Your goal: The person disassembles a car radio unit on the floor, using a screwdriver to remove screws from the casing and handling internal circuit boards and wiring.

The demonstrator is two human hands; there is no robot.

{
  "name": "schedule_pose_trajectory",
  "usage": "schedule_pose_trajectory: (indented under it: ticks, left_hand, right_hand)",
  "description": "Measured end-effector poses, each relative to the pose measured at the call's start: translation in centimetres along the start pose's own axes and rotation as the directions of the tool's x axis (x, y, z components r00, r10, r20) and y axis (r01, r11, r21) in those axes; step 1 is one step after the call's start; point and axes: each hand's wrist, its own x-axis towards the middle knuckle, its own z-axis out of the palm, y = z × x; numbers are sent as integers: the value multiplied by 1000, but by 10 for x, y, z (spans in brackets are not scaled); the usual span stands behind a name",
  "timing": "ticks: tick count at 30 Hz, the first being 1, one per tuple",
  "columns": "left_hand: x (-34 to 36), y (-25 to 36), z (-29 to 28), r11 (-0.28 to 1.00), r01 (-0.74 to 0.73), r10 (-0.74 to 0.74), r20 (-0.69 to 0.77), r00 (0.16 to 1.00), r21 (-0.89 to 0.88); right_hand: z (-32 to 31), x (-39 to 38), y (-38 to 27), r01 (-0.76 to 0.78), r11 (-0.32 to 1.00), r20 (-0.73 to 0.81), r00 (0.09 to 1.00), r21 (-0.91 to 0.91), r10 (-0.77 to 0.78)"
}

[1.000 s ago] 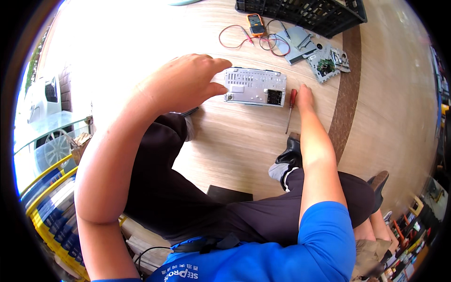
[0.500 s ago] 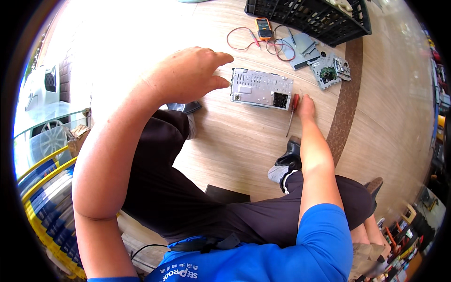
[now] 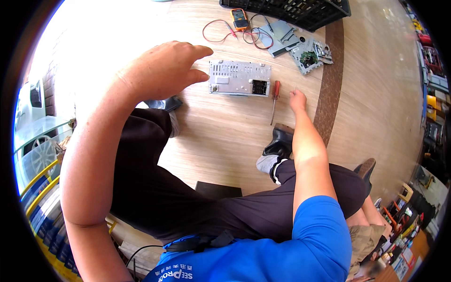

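A silver metal car-radio unit [image 3: 240,84] lies on the floor, with a dark connector socket at its right end. My left hand [image 3: 164,68] is at the unit's left end, thumb and forefinger spread apart. The thumb tip is at the casing's edge; whether it touches I cannot tell. Just right of the unit lies a screwdriver [image 3: 276,91] with a red handle, its shaft toward me. My right hand [image 3: 298,100] is low over the floor, right of the screwdriver and apart from it. Its fingers are drawn together; anything small between them is too fine to make out.
Beyond the unit lie an orange multimeter [image 3: 239,19] with red and black leads, a metal cover plate [image 3: 277,42] and an opened mechanism with a green board [image 3: 308,57]. A black plastic crate [image 3: 300,14] stands behind them. My shoe [image 3: 280,141] is nearer.
The whole view has shifted, moving the scene left and up. My right hand has drawn a little to the right, away from the screwdriver. My left hand keeps its place by the unit.
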Motion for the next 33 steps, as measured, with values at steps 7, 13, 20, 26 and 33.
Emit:
schedule_pose_trajectory:
  ticks: [7, 13, 20, 26, 33]
  left_hand:
    - [2, 3, 0, 1000, 20, -20, 21, 1000, -6]
    - [5, 0, 6, 999, -40, 40, -31, 999, 12]
    - [4, -3, 7, 1000, -20, 20, -26, 999, -2]
    - [5, -3, -3, 998, -43, 42, -18, 999, -35]
    - [0, -15, -14, 988, -146, 138, -137, 981, -53]
  right_hand:
    - [6, -19, -23, 160, 987, 197, 969, -32, -151]
    - [10, -29, -43, 158, 964, 159, 979, -212, -126]
    - [19, -29, -49, 29, 980, 99, 995, -194, -10]
    - [-6, -13, -59, -7, 997, -128, 992, -72, -2]
    - [-72, -4, -170, 333, 934, -323, 905, 129, -278]
